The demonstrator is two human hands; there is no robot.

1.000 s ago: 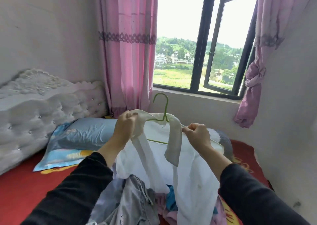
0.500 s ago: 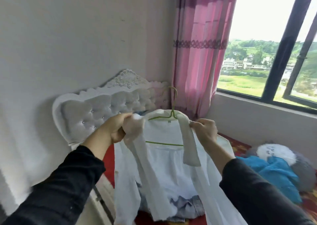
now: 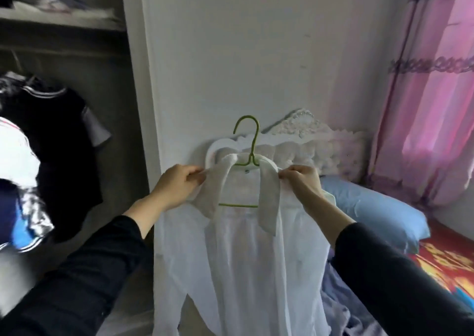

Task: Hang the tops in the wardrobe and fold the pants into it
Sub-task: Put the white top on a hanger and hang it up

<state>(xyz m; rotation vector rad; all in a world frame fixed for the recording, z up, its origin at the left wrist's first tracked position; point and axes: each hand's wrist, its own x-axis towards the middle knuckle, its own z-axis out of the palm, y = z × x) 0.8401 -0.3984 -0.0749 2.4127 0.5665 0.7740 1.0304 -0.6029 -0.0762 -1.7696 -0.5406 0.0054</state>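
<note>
**A:** Where is the top (image 3: 238, 258) now?

**B:** It is in the air in front of the person, on a green hanger (image 3: 254, 143), with its hem hanging low. The wardrobe (image 3: 102, 79) stands open to the left, and a black top (image 3: 59, 120) already hangs inside.

**A:** And the hands?

**B:** Both are closed on cloth. The left hand (image 3: 177, 187) pinches the left shoulder, and the right hand (image 3: 301, 182) pinches the right shoulder beside the collar band. I cannot tell whether the fingers also catch the wire underneath.

**A:** How will it handle?

**B:** I judge it light and very soft. The cloth is thin, nearly see-through, and it drapes limp. The loose collar bands dangle and could snag. Smooth cloth on thin wire may slide off if the hanger tips.

**A:** So where should it be held?

**B:** At the shoulders, as it is now, while it is being carried, so the hanger stays level. For hooking, I would move one hand to the bare neck of the hook above the collar. The wire is the only stiff part, so it steers best.

**A:** Is the rail visible?

**B:** The wardrobe is blurred, so I cannot make it out clearly.
</note>
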